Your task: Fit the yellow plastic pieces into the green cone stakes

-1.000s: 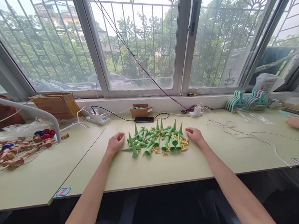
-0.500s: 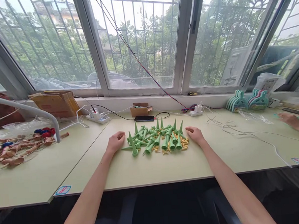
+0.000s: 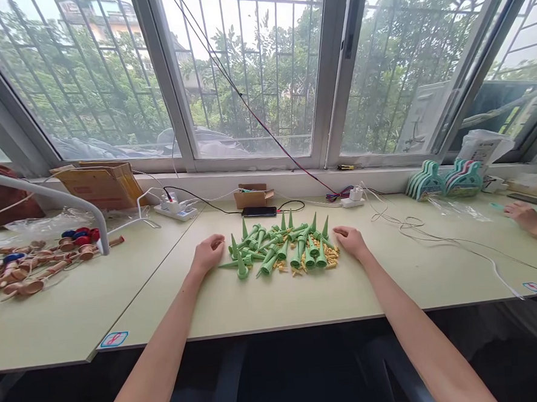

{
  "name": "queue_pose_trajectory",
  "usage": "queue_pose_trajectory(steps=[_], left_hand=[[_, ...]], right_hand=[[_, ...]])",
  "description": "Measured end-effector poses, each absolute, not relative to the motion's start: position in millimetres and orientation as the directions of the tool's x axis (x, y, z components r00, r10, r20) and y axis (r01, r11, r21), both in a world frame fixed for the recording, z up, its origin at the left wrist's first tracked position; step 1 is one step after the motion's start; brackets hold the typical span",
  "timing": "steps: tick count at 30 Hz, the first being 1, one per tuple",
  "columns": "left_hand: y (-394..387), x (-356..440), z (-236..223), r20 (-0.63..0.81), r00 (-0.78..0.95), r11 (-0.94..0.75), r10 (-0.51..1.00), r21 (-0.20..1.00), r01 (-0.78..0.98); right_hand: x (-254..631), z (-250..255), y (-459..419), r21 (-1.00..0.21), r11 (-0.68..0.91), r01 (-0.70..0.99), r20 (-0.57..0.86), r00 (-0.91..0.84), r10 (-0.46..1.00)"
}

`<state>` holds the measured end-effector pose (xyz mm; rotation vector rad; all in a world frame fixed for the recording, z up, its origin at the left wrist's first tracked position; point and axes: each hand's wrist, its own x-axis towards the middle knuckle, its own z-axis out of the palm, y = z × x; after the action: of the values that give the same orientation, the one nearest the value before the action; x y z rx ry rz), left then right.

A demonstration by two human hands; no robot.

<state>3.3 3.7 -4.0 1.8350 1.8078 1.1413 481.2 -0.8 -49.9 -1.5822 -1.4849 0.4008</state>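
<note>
A heap of green plastic cone spikes [image 3: 278, 249] lies on the pale green table [image 3: 274, 300], mixed with several small yellow pieces [image 3: 329, 255]. My left hand [image 3: 208, 253] rests on the table at the heap's left edge, fingers loosely curled, holding nothing. My right hand [image 3: 351, 242] rests at the heap's right edge, also loosely curled and holding nothing. Both hands touch or nearly touch the outer spikes.
A black phone [image 3: 259, 212], a small cardboard box [image 3: 251, 197] and a power strip [image 3: 176, 211] with cables sit behind the heap. Wooden toys [image 3: 36, 264] lie at left beside a white lamp arm [image 3: 45, 196]. Another person's hand [image 3: 528, 218] rests at far right.
My hands and the heap have stayed put. The other person's hand at far right has shifted slightly.
</note>
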Motion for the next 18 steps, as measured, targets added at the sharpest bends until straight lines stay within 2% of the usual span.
queue_pose_trajectory(steps=[18], left_hand=[[1.6, 5.4, -0.3, 0.297, -0.143, -0.126, 0.944, 0.725, 0.677]], right_hand=[[480.3, -48.5, -2.2, -0.771, 0.148, 0.619, 0.346, 0.212, 0.914]])
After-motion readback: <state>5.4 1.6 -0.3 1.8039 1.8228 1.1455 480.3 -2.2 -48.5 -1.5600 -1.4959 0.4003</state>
